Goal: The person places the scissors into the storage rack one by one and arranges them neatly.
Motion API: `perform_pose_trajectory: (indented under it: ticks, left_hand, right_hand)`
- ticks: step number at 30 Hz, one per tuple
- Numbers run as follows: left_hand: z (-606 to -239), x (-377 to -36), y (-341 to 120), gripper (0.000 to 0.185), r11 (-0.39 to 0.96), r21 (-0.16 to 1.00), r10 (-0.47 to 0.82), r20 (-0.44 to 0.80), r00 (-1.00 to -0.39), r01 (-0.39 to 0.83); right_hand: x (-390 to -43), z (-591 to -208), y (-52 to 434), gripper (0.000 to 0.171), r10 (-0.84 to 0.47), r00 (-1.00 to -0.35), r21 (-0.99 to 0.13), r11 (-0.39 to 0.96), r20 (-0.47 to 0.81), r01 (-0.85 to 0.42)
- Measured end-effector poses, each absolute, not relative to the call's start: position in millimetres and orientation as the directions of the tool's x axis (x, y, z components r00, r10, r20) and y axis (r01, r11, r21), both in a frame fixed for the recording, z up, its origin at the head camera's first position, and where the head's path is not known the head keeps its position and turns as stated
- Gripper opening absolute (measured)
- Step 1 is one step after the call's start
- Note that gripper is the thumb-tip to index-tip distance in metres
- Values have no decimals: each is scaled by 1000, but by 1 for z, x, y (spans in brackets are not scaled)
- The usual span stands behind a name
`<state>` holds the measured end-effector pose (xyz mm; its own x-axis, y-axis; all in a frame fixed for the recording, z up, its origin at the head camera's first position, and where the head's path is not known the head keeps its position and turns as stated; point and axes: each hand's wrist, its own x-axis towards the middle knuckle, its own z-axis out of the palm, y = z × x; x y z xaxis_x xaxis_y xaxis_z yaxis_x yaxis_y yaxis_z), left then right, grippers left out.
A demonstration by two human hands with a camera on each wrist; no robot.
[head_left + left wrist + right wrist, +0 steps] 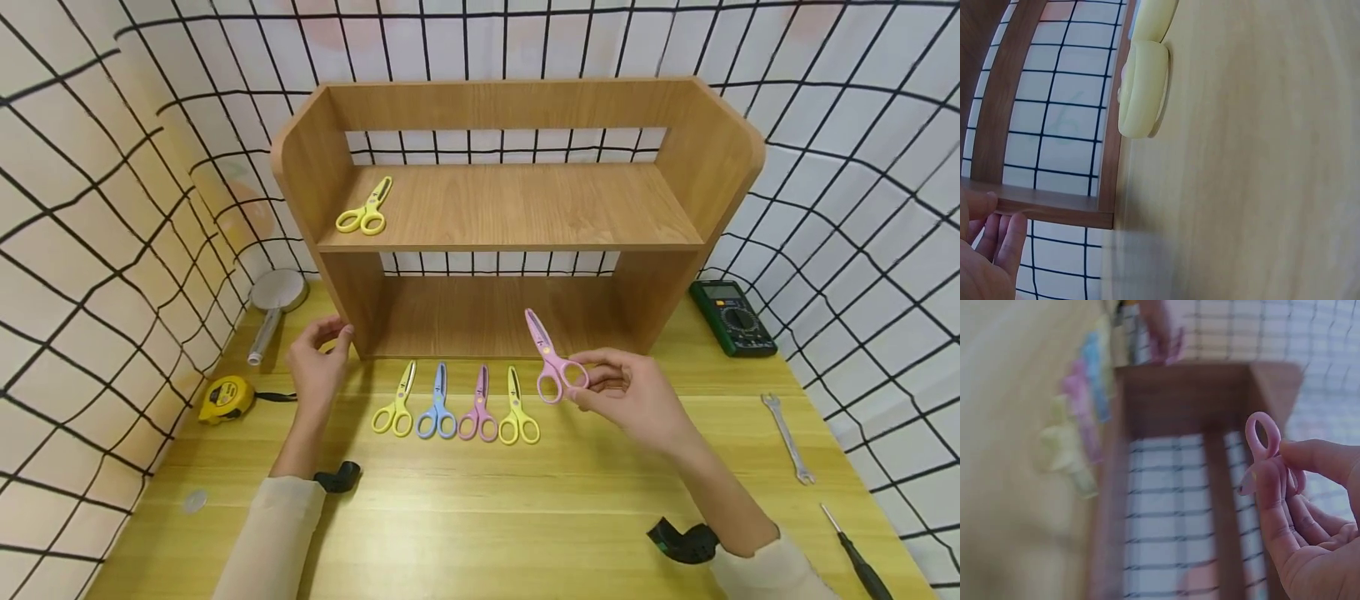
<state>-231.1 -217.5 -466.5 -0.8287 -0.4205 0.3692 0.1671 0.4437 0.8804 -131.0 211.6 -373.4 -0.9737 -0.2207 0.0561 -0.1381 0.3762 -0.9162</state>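
My right hand [583, 379] pinches a pink pair of scissors [552, 357] by its handle rings, blades pointing up and away, in front of the wooden shelf unit [517, 242]. The right wrist view shows the pink handle ring [1262, 436] between my thumb and fingers [1272, 500]. On the table lie a yellow [396, 404], a blue [437, 407], a pink [478, 410] and a second yellow pair [517, 410] in a row. Another yellow pair [365, 212] lies on the upper shelf at the left. My left hand [333, 337] holds nothing, its fingertips [1007, 234] at the shelf's lower left corner.
A green multimeter [731, 317] lies right of the shelf, with a wrench [787, 437] and a screwdriver [858, 560] nearer the right edge. At the left are a yellow tape measure [225, 398], a round white handled object [273, 300] and a small disc [195, 500]. Grid-patterned cloth walls surround the table.
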Motion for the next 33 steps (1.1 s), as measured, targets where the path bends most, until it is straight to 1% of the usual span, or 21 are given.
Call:
perform_pose_trajectory:
  ticks: [3, 6, 9, 15, 19, 24, 27, 33]
  left_hand:
    - [-467, -232, -218, 22, 444, 880, -420, 371, -829, 169]
    - [-467, -232, -218, 21, 445, 879, -419, 373, -828, 171]
    - [-467, -232, -218, 21, 447, 877, -418, 377, -827, 174]
    - [-467, -232, -220, 21, 444, 880, -428, 377, -821, 172]
    - [-468, -232, -220, 20, 446, 879, -431, 376, -820, 168]
    - [-469, -232, -219, 20, 445, 880, -430, 373, -822, 167]
    - [-468, -232, -219, 20, 443, 881, -430, 373, -822, 168]
    - [-469, -233, -219, 21, 448, 876, -416, 381, -825, 179]
  right_hand:
    - [-136, -342, 198, 38, -248, -958, -919, 324, 145, -223]
    - [-146, -313, 185, 37, -247, -942, -905, 306, 225, -297]
    - [-163, -288, 168, 38, -218, -940, -890, 321, 264, -324]
    - [-207, -253, 127, 41, -161, -947, -861, 396, 277, -319]
    - [-239, -242, 102, 39, -162, -950, -862, 400, 268, -312]
    - [-268, -243, 78, 37, -174, -958, -872, 402, 227, -279]
    - [-280, -246, 64, 38, -182, -962, -878, 401, 205, -263]
    - [-292, -250, 41, 36, -194, -968, -911, 349, 160, -221]
